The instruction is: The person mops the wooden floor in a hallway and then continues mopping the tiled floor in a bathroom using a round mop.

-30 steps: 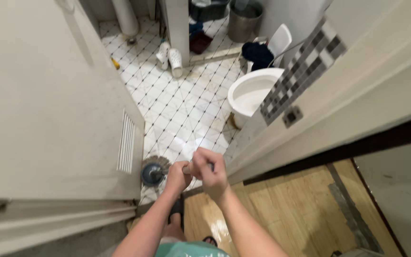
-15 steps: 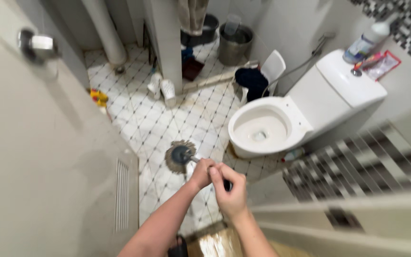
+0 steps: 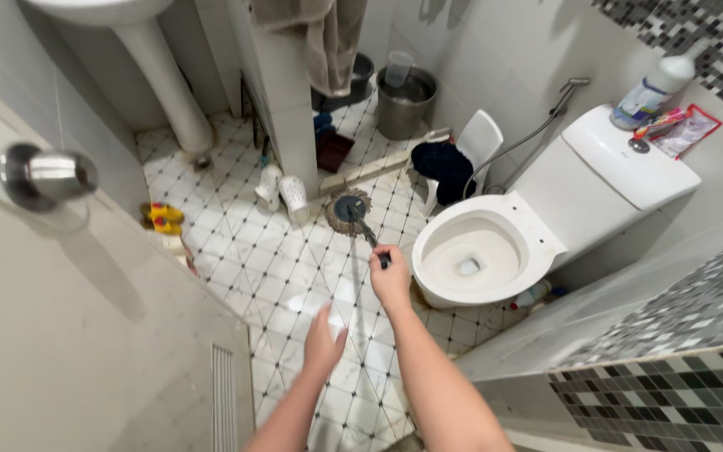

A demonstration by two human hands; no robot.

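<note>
My right hand grips the dark handle of a mop, stretched forward over the tiled bathroom floor. The round mop head, grey strands around a dark blue hub, rests on the floor far ahead, near a pair of white slippers and a pillar. My left hand hangs lower and closer to me, fingers loosely together, holding nothing and off the handle. The white toilet with its seat up stands just right of my right hand.
An open door with a round metal knob fills the left. A pedestal basin stands far left, a metal bucket at the back, a small white stool with dark cloth by the toilet. Bottles sit on the cistern. A mosaic wall edge lies at right.
I have stepped into the bathroom. The mop head slid forward from near the doorway to the far floor by the slippers. My left hand came off the handle.
</note>
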